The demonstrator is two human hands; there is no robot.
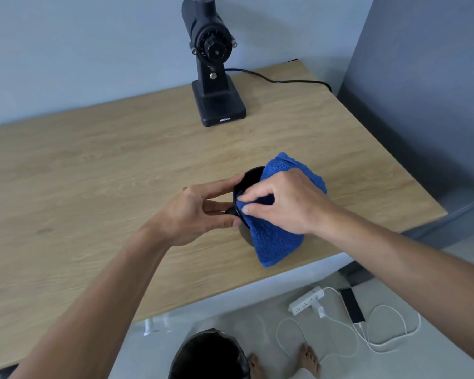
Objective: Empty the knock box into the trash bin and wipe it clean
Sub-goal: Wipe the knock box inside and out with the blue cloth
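A black knock box (251, 177) stands on the wooden table (93, 173), near its front right part. My left hand (200, 212) grips its left side with thumb and fingers around the rim and wall. My right hand (282, 201) presses a blue cloth (274, 239) onto the box's rim and into its opening. The cloth drapes over the box's right and front sides and hides most of it. On the floor below the table's front edge stands a black-lined trash bin (208, 356), its opening facing up.
A black coffee grinder (214, 67) stands at the back of the table, its cable (285, 80) running right. On the floor lie a white power strip (307, 299), white cables (381, 332) and a dark phone (352, 305). My bare feet (309, 359) are beside the bin.
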